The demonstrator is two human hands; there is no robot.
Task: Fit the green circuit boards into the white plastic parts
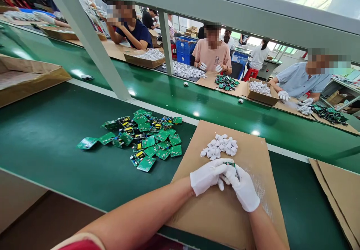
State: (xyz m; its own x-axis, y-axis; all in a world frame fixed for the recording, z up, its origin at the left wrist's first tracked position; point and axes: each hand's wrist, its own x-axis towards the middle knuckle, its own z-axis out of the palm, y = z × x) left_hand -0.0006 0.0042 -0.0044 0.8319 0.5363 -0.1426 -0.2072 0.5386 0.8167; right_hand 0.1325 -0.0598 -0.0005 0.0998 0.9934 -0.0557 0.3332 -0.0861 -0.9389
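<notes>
Both my hands wear white gloves and meet over a cardboard sheet (219, 212). Between their fingers is a small green circuit board (230, 164), mostly covered by the gloves. My left hand (209, 175) is closed on its left side, and my right hand (244, 188) grips it from the right. Just beyond my fingers lies a small heap of white plastic pieces (221, 146). To the left, on the dark green bench top, a loose pile of green circuit boards (149, 141) shows yellow, black and blue components.
A green conveyor belt (157, 92) runs behind the bench, carrying a few small pieces. A grey slanted post (95, 40) rises at its edge. An open cardboard box (30, 79) stands left; folded cardboard (340, 193) lies right. Several co-workers sit across the belt with boxes of white pieces.
</notes>
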